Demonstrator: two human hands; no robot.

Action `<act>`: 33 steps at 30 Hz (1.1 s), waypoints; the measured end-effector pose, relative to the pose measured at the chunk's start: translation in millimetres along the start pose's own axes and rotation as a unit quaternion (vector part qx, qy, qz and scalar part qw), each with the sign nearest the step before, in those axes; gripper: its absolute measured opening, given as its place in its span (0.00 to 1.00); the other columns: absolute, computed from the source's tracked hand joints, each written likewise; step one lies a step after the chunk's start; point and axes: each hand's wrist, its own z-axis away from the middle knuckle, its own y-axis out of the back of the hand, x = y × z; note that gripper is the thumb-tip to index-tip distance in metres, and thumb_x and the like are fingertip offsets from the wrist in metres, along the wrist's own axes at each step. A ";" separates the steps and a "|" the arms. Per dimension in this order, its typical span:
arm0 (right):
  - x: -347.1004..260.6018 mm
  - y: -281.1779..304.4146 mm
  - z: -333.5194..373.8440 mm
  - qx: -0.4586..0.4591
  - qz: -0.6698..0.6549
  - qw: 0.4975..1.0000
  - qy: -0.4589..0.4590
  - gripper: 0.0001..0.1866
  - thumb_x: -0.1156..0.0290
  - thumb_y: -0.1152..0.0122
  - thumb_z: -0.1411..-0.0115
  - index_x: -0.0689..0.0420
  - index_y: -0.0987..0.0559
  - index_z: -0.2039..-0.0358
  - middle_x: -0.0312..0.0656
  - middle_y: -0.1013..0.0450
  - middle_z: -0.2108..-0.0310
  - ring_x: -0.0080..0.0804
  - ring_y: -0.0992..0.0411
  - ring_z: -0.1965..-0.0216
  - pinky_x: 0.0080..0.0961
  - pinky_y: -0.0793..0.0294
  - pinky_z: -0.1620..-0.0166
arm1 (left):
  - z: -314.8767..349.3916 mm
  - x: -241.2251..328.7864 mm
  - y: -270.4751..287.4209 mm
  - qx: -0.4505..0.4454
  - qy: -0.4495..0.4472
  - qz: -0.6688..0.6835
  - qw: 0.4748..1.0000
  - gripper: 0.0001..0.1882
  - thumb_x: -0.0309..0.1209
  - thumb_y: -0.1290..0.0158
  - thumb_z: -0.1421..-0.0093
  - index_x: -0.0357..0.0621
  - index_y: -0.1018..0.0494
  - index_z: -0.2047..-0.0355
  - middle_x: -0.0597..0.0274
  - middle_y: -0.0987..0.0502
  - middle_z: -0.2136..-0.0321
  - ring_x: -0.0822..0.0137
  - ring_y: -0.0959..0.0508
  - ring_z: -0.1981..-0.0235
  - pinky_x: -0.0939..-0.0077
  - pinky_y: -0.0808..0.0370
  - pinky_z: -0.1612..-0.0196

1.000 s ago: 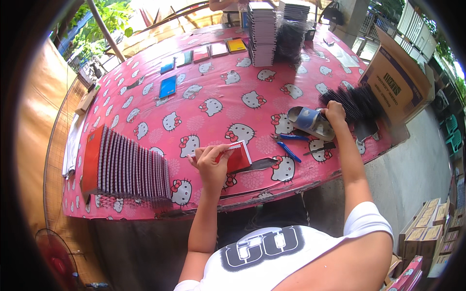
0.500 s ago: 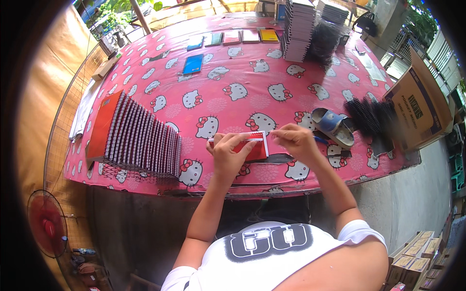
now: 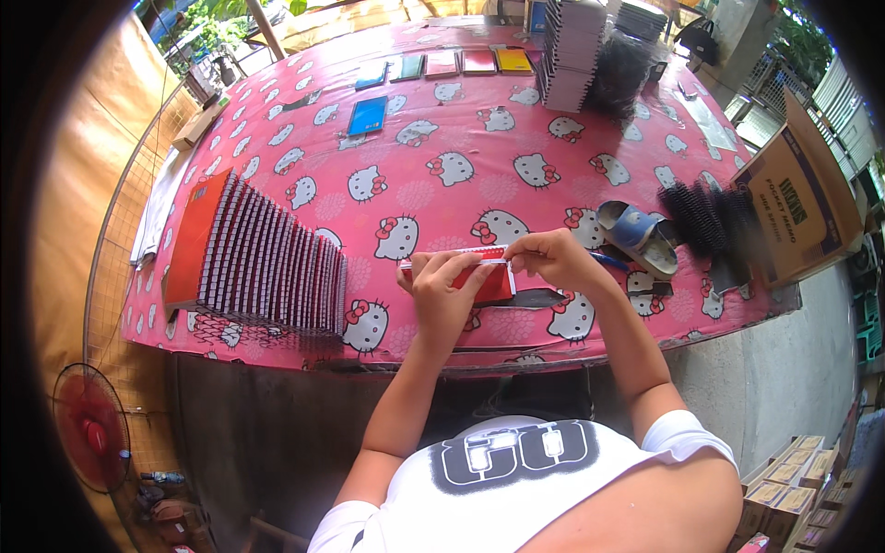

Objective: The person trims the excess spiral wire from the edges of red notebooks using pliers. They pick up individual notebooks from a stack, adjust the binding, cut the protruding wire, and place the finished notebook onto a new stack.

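Observation:
A small red notebook (image 3: 498, 286) with a row of holes along its far edge lies at the near side of the table. My left hand (image 3: 442, 279) is closed over its left part, fingers on top and thumb across the cover. At its far right corner, my right hand (image 3: 551, 258) is pinched together; whatever sits between those fingertips is too small to make out. To the left rises a tall leaning stack of red-covered, spiral-bound notebooks (image 3: 267, 263). A blue slipper (image 3: 636, 232) and a blue pen (image 3: 610, 261) lie just right of my right hand.
Black spiral coils (image 3: 696, 217) lie beside an open cardboard box (image 3: 795, 198) at the right. Several coloured notebooks (image 3: 442, 63) form a row at the back, with a blue notebook (image 3: 367, 115) nearer. A tall notebook stack (image 3: 570, 60) and a black plastic bag (image 3: 619, 74) stand behind.
My right hand has moved left and slightly away from me, from beside the notebook onto its far right corner. The left hand keeps its hold on the notebook.

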 end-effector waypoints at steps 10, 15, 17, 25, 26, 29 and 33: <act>-24.1 -8.0 -21.3 0.010 0.108 0.993 -0.041 0.11 0.72 0.40 0.40 0.62 0.23 0.58 0.43 0.24 0.72 0.28 0.25 0.71 0.26 0.27 0.64 | -18.4 -11.0 -0.8 0.031 -0.054 -0.031 0.998 0.10 0.33 0.32 0.55 0.49 0.17 0.71 0.71 0.21 0.73 0.70 0.29 0.66 0.72 0.38 0.55; -38.9 16.5 -149.9 0.084 0.299 0.943 0.118 0.20 0.57 0.33 0.45 0.62 0.22 0.63 0.48 0.23 0.68 0.36 0.23 0.66 0.31 0.26 0.62 | -48.6 -51.8 7.1 0.064 -0.112 0.031 0.991 0.10 0.29 0.32 0.57 0.48 0.18 0.72 0.68 0.21 0.73 0.67 0.28 0.69 0.73 0.32 0.63; -22.8 14.3 -234.4 0.096 0.340 0.926 0.134 0.20 0.54 0.34 0.46 0.60 0.21 0.66 0.51 0.23 0.67 0.43 0.23 0.64 0.35 0.26 0.62 | -48.6 -59.7 -2.1 0.083 -0.121 0.038 0.988 0.10 0.28 0.32 0.57 0.48 0.18 0.72 0.68 0.21 0.73 0.66 0.28 0.70 0.74 0.32 0.62; 13.3 -111.1 -451.0 0.072 0.522 0.844 -0.095 0.48 0.27 0.49 0.50 0.62 0.26 0.50 0.50 0.30 0.49 0.45 0.28 0.49 0.39 0.21 0.62 | -43.4 -77.6 -10.3 0.041 -0.207 0.001 0.978 0.08 0.30 0.36 0.60 0.52 0.21 0.77 0.72 0.22 0.71 0.68 0.27 0.66 0.50 0.47 0.43; 8.3 -134.9 -457.4 0.068 0.539 0.830 -0.127 0.50 0.26 0.50 0.51 0.61 0.29 0.46 0.50 0.34 0.44 0.45 0.32 0.44 0.39 0.21 0.62 | -38.3 -83.6 -5.2 0.034 -0.199 -0.021 0.979 0.07 0.30 0.36 0.60 0.53 0.22 0.78 0.74 0.23 0.71 0.69 0.27 0.65 0.46 0.50 0.42; 8.8 -154.4 -471.7 0.069 0.533 0.822 -0.189 0.41 0.38 0.45 0.45 0.63 0.29 0.45 0.51 0.33 0.44 0.47 0.31 0.45 0.43 0.21 0.63 | -38.6 -89.6 -4.7 0.062 -0.161 -0.035 0.984 0.06 0.30 0.36 0.60 0.53 0.22 0.78 0.73 0.22 0.71 0.70 0.27 0.66 0.45 0.50 0.42; 22.8 -93.4 -495.2 -0.051 0.530 0.841 -0.102 0.23 0.58 0.41 0.48 0.64 0.21 0.58 0.57 0.24 0.58 0.47 0.23 0.58 0.45 0.21 0.64 | -48.3 -80.7 -19.8 0.081 -0.148 -0.013 0.986 0.07 0.33 0.34 0.57 0.54 0.19 0.75 0.75 0.22 0.73 0.72 0.27 0.68 0.51 0.49 0.42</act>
